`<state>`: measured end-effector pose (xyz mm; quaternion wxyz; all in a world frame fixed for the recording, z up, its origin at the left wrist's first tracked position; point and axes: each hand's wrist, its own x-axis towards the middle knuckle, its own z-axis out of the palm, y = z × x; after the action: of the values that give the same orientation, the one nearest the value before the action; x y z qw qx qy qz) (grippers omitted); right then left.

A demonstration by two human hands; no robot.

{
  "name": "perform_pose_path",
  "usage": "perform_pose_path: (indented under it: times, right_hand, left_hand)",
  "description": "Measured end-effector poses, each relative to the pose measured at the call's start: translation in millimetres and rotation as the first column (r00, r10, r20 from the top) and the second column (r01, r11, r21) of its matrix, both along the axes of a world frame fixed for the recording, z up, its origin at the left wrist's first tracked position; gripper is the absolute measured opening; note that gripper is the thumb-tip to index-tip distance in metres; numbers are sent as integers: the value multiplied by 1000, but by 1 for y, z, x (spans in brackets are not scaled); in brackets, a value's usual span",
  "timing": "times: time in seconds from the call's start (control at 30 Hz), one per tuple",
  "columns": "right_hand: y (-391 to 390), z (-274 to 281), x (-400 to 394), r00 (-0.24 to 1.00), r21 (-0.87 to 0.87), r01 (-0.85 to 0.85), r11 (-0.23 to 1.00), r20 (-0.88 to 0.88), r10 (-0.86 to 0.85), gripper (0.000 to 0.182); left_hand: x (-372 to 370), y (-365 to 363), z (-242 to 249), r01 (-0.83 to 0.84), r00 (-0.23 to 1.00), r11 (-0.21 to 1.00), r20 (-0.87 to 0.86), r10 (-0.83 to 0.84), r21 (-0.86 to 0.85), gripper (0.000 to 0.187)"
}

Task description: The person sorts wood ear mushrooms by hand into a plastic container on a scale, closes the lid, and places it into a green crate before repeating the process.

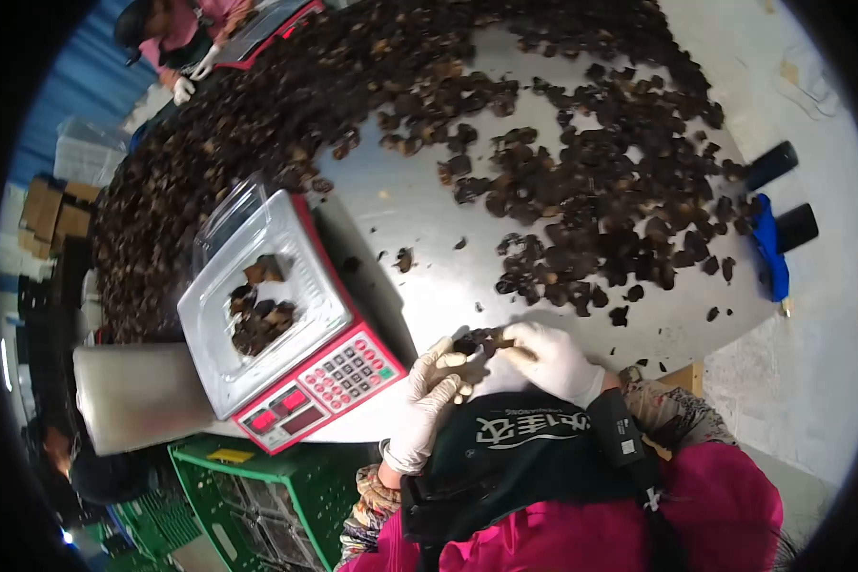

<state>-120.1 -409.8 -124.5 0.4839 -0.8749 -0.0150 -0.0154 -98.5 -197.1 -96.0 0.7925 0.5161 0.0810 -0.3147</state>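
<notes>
Head view is showing two white-gloved hands working at the near edge of a round metal table. Left hand and right hand are meeting over a few dark dried mushroom pieces, fingers pinching them between both hands. Left of them, a red weighing scale is carrying a clear tray of pieces. Beyond, a mushroom heap is covering the table; another person's gloved hand is reaching at the far side.

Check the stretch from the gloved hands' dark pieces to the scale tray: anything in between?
Nothing visible. Left hand and right hand hold dark pieces at the table edge; bare tabletop lies between them and the scale, whose tray is uncovered.
</notes>
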Motion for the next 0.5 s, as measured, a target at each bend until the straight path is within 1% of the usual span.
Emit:
perform_pose_path:
  times: [0.07,0.1,0.13,0.2,0.23,0.27,0.3,0.33,0.37,0.4,0.43,0.47,0.5]
  right_hand:
    - [4,15,3,992,102,-125,987,34,122,21]
    - [4,35,4,963,151,-211,966,-136,232,23]
    - [2,30,2,962,68,-271,960,-23,274,24]
    - [-18,46,-5,985,152,-148,977,-62,159,22]
    - [-32,33,-5,1000,80,-6,997,10,5,23]
    - [-46,36,-1,983,79,171,982,60,-176,22]
    - [-66,23,4,944,-100,288,952,199,-264,22]
    - [-80,20,7,914,-243,395,886,201,-353,26]
    - [-91,10,13,892,-345,444,827,253,-374,28]
    - [-97,-3,17,871,-438,488,755,303,-387,31]
    - [-93,-14,20,913,-474,399,785,284,-293,33]
    - [-86,-19,25,945,-507,306,806,262,-194,35]
    - [-70,-6,29,967,-379,242,893,170,-190,35]
  left_hand:
    - [7,-13,-2,72,993,992,-81,-80,-104,44]
    - [9,-15,-12,99,986,982,-115,-119,-164,40]
    - [10,-14,-23,94,983,984,-141,-116,-153,33]
    - [15,-14,-25,92,980,960,-145,-133,-263,29]
    - [17,-16,-19,45,980,950,-169,-102,-308,29]
    - [16,-16,-18,2,976,949,-204,-70,-317,30]
    - [14,-13,-20,-3,975,945,-212,-70,-328,30]
    - [14,-11,-22,-11,973,941,-219,-67,-338,31]
    - [13,-12,-23,-13,974,942,-219,-65,-336,31]
    - [10,-12,-23,-37,965,947,-256,-48,-320,32]
    - [8,-13,-23,-61,956,951,-293,-32,-303,33]
    - [7,-14,-23,-65,955,952,-294,-26,-298,33]
    - [6,-15,-21,-70,952,950,-306,-28,-304,34]
